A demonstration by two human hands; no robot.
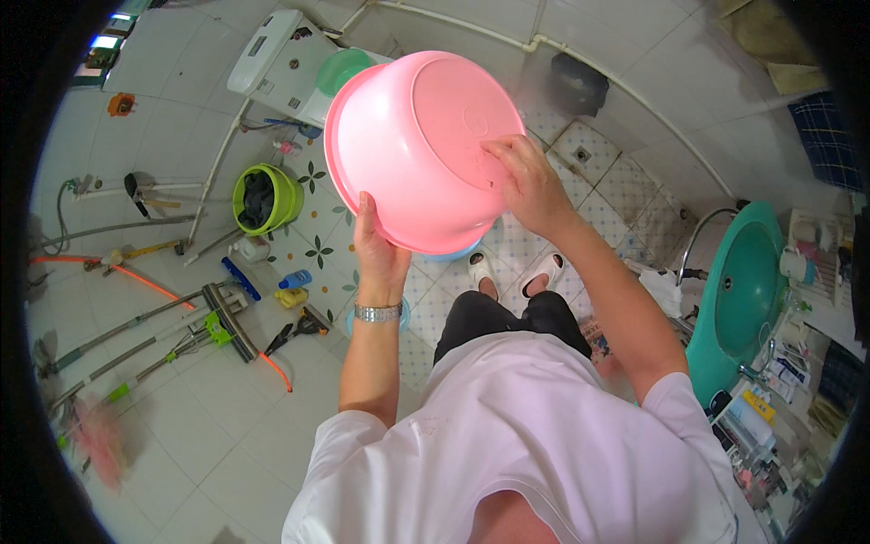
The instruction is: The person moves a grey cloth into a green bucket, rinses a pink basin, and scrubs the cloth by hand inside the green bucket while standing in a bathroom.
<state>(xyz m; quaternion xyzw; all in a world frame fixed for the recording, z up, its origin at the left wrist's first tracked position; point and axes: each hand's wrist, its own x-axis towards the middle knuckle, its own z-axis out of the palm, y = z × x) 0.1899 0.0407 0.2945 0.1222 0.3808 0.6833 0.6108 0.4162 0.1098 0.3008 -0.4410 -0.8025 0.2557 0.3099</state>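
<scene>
A pink plastic basin (380, 129) is held up in front of me, tilted so that its round underside faces me. My left hand (380, 258) grips its rim from below, thumb on the outer wall; a metal-band watch (378, 313) circles that wrist. Against the underside, near its right edge, rest the bent fingers of my right hand (527, 178). Whether anything is pinched in them cannot be made out. A small dark mark shows on the base beside these fingers. Below the basin, part of a blue rim (454, 254) peeks out.
A washing machine (289, 64) carries a green basin (343, 71). Left are a lime-green bucket (289, 197) with dark cloth, several bottles, a squeegee (228, 323) and mops along the wall. A green washbasin (747, 292) and a cluttered shelf stand right. A floor drain (581, 155) lies ahead.
</scene>
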